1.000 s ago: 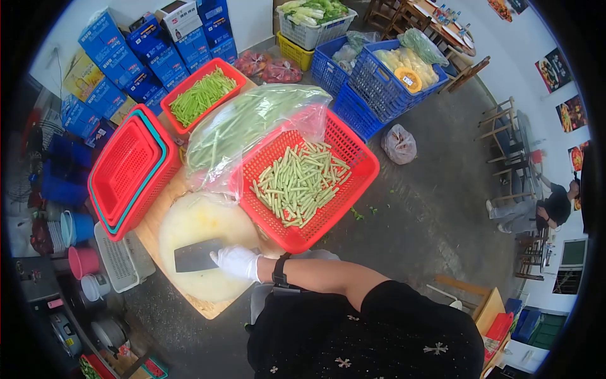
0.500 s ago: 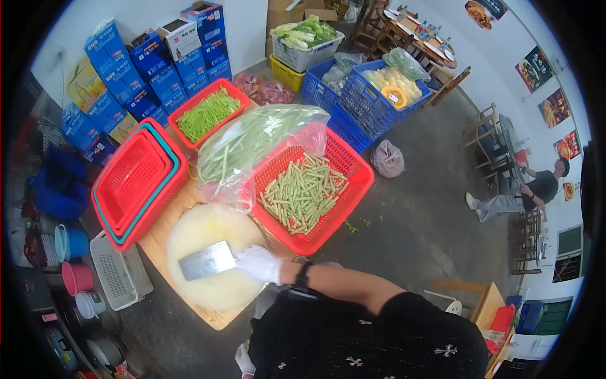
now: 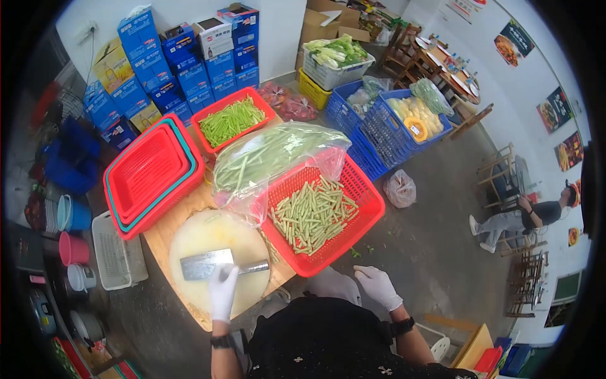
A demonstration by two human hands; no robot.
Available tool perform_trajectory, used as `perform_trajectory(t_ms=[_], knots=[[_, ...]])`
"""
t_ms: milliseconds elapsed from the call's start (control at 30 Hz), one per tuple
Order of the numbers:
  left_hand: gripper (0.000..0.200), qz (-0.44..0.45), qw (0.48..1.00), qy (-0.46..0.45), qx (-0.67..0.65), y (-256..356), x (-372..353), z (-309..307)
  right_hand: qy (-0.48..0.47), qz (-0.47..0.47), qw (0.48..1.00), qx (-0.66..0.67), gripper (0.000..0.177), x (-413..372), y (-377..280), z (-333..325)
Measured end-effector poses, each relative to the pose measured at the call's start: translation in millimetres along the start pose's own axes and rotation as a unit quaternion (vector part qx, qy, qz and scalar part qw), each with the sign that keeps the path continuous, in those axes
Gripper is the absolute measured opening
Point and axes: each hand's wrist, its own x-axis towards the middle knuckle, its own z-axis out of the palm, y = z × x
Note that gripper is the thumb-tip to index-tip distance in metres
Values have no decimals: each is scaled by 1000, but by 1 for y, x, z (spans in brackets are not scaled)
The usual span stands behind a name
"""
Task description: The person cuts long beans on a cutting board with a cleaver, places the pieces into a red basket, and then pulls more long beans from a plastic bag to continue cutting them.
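Note:
A cleaver (image 3: 201, 265) lies flat on a round, pale chopping board (image 3: 208, 235), its handle pointing right. My left hand (image 3: 223, 294), in a white glove, has its fingers together on the cleaver where blade meets handle. Apart from it, my gloved right hand (image 3: 379, 287) is held just below a red basket (image 3: 360, 227), its fingers loosely out and nothing visible in them. Inside that basket are many cut green bean pieces (image 3: 312, 215). Against its left side rests a clear plastic bag (image 3: 271, 158) of long green beans.
Nested red and teal baskets (image 3: 151, 170) stand left of the board. A smaller red basket (image 3: 205, 114) of cut green stalks is behind them. Blue crates (image 3: 394, 139) with vegetables and a tied bag (image 3: 400, 189) are on the floor. Another person (image 3: 536, 215) is at the right.
My right hand has let go of the cleaver's handle and moved right, beside the basket. My left hand has come up onto the cleaver. The view has shifted, and the other person's arms have moved.

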Motion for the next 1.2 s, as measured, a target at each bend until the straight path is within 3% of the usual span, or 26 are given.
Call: perform_trajectory(t_ms=[33, 167, 200, 267, 300, 367, 400, 433, 467, 500, 533, 567, 600, 633, 700, 833, 900, 967, 1033, 1067, 1200], knots=[[36, 27, 999, 21, -6, 6, 17, 23, -5, -6, 1000, 0, 32, 6, 1, -4], [60, 253, 926, 99, 263, 83, 83, 102, -73, -50, 995, 35, 32, 49, 12, -29], [60, 246, 926, 112, 263, 92, 96, 116, -81, -82, 993, 22, 32, 64, 19, -36], [53, 231, 860, 121, 439, 93, 123, 145, -92, -142, 986, -1, 31, 95, 35, -52], [53, 223, 858, 128, 445, 83, 135, 153, -102, -149, 984, 2, 31, 108, 41, -63], [46, 202, 912, 43, 354, 48, 166, 150, -91, -160, 982, -39, 30, 137, 54, -85], [35, 211, 917, 72, 330, 31, 174, 145, -100, -162, 981, -32, 30, 150, 61, -93], [35, 206, 916, 75, 337, 38, 178, 138, -79, -158, 984, -12, 30, 164, 67, -102], [32, 136, 958, 94, 236, 45, 181, 129, -59, -151, 987, 9, 29, 176, 70, -107], [30, 62, 983, 113, 129, 56, 178, 123, -69, -152, 986, 13, 29, 186, 67, -112], [30, 54, 983, 119, 133, 77, 173, 119, -92, -144, 985, 29, 29, 197, 58, -118], [28, 15, 990, 131, 57, 106, 168, 114, -113, -139, 983, 42, 28, 211, 49, -122], [27, -23, 989, 143, -19, 123, 166, 111, -142, -203, 968, 30, 28, 227, 44, -121], [27, -25, 988, 151, -18, 128, 172, 110, -149, -208, 966, 32, 28, 245, 36, -115], [27, 61, 975, 205, 53, 134, 182, 106, -189, -428, 882, -61, 28, 279, 12, -102], [29, 118, 949, 289, 37, 167, 195, 122, -152, -453, 873, 94, 31, 316, -92, -60], [28, 124, 945, 303, 26, 168, 205, 122, -150, -461, 867, 120, 35, 339, -133, -32], [27, 142, 938, 315, 41, 173, 212, 120, -123, -481, 865, 70, 40, 386, -130, 20], [26, 146, 941, 302, 48, 176, 217, 113, -117, -403, 901, -112, 47, 431, -122, 39], [26, 150, 942, 294, 52, 178, 220, 107, -54, -367, 910, -184, 54, 443, -119, 37], [23, 159, 947, 273, 60, 182, 226, 110, 23, -301, 909, -287, 61, 468, -131, 27]])
